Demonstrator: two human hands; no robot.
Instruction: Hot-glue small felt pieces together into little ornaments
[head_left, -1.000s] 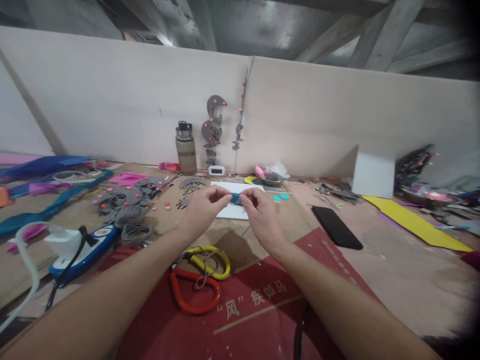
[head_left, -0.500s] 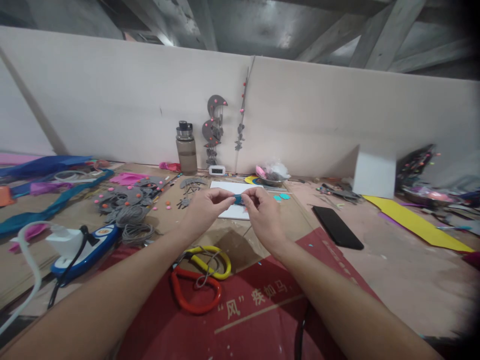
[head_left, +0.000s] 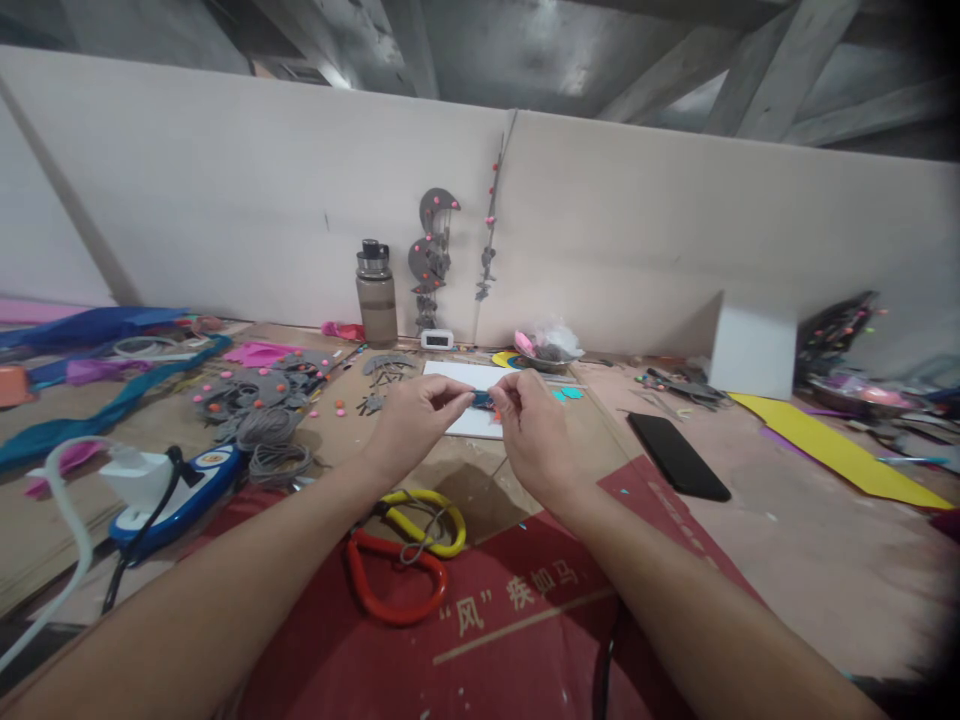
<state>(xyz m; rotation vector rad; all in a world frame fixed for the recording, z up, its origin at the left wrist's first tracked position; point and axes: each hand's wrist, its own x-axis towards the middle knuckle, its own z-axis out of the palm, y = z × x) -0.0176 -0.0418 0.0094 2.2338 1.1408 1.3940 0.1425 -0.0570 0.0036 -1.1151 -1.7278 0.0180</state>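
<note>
Between my two hands is a small dark blue-teal piece (head_left: 482, 398), too small to make out in detail. My left hand (head_left: 420, 420) pinches its left end between thumb and fingertips. On the other end, the thumb and fingers of my right hand (head_left: 534, 425) are closed in a pinch. Both hands are over a white sheet (head_left: 457, 428) lying on the cardboard. Bright turquoise cut pieces (head_left: 570, 393) lie just right of my right hand. Below my left wrist rest scissors (head_left: 397, 580) with one red and one yellow handle, a loose grey cord across them.
A black phone (head_left: 679, 458) lies to the right, near a yellow strip (head_left: 840, 450). Left are a power strip (head_left: 180, 500), a cord bundle (head_left: 277, 462) and grey cut-outs with coloured dots (head_left: 247, 392). A bottle (head_left: 376, 300) and small clock (head_left: 436, 340) stand by the wall.
My right hand has shifted slightly right, showing a little more of the blue piece. An orange-red spot shows beside my right fingers. The whole view has moved slightly.
</note>
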